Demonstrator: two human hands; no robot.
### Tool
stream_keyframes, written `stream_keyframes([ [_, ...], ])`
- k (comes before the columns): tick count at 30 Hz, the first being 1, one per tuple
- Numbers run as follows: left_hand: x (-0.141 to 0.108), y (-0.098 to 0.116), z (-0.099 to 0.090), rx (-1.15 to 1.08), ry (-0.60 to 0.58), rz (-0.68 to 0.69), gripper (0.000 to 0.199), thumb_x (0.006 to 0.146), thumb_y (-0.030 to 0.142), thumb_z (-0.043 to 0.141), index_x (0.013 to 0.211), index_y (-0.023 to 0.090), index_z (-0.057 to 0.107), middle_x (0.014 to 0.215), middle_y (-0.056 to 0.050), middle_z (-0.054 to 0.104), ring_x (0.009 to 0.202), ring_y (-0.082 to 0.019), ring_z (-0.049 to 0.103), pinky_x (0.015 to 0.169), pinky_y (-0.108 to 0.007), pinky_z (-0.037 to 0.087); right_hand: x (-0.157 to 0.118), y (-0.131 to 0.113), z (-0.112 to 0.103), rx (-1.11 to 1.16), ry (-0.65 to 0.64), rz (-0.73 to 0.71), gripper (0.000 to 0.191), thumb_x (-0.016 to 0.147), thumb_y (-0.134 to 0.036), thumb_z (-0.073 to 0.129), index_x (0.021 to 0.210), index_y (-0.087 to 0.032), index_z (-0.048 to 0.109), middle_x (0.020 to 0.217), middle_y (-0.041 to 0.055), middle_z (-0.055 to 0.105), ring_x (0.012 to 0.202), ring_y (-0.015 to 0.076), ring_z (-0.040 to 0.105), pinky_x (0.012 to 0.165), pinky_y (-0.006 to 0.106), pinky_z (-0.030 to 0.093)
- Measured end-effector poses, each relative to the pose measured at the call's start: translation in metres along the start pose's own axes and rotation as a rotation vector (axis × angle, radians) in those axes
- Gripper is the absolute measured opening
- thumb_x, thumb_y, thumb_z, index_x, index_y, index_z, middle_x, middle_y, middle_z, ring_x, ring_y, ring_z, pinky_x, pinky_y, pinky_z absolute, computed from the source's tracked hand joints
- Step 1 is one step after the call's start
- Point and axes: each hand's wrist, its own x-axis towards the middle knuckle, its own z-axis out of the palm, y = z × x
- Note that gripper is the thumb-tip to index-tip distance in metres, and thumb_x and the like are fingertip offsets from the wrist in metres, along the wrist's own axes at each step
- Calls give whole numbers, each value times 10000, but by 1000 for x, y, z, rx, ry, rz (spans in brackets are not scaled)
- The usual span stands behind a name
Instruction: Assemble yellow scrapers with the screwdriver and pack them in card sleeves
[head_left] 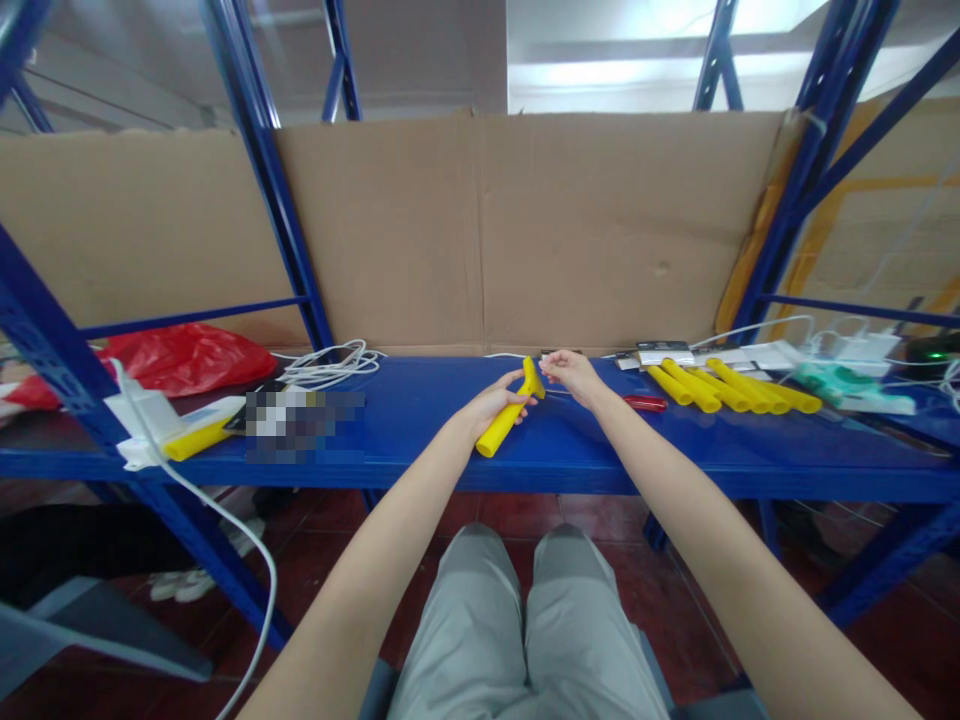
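Note:
A yellow scraper (501, 430) with a round, tube-like handle and a flared head is held above the blue table, its handle end tilted down toward me. My left hand (496, 402) wraps around it just below the head. Close to the right side of that head is my right hand (571, 372), fingers pinched together; whatever is between the fingertips is too small to make out. Just right of my right wrist lies a red-handled tool (645, 403). Further right, several yellow handles (701, 388) lie side by side on the table.
Behind the blue table (420, 420) stands a cardboard panel (480, 230) between blue posts. Coiled white cable (330, 365), a red plastic bag (187, 362) and a white power adapter (146, 420) are on the left. At far right are a green item (844, 385) and more cables.

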Motion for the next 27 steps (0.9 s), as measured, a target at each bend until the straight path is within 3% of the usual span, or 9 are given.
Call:
stream_keyframes([
  [6, 1, -1, -2, -30, -24, 4, 711, 771, -15, 531, 1400, 241, 322, 766, -47, 645, 479, -97, 550, 444, -188, 434, -1, 1, 6, 40, -71, 14, 232, 533, -231, 780, 625, -174, 575, 636, -22, 630, 603, 95, 565, 624, 249, 470],
  [17, 3, -2, -3, -21, -35, 23, 691, 776, 2, 534, 1396, 234, 334, 758, -52, 645, 466, -96, 555, 450, -191, 441, -13, -12, 7, 212, -199, 160, 122, 606, -128, 729, 645, -163, 619, 653, -15, 634, 605, 81, 571, 649, 219, 477],
  [27, 0, 0, -2, -72, -31, -14, 644, 816, 10, 479, 1398, 227, 307, 798, -69, 632, 490, -97, 550, 472, -196, 447, -12, -10, 7, 168, -210, 180, 101, 621, -90, 714, 664, -157, 653, 619, -5, 639, 583, 88, 574, 638, 225, 486],
])
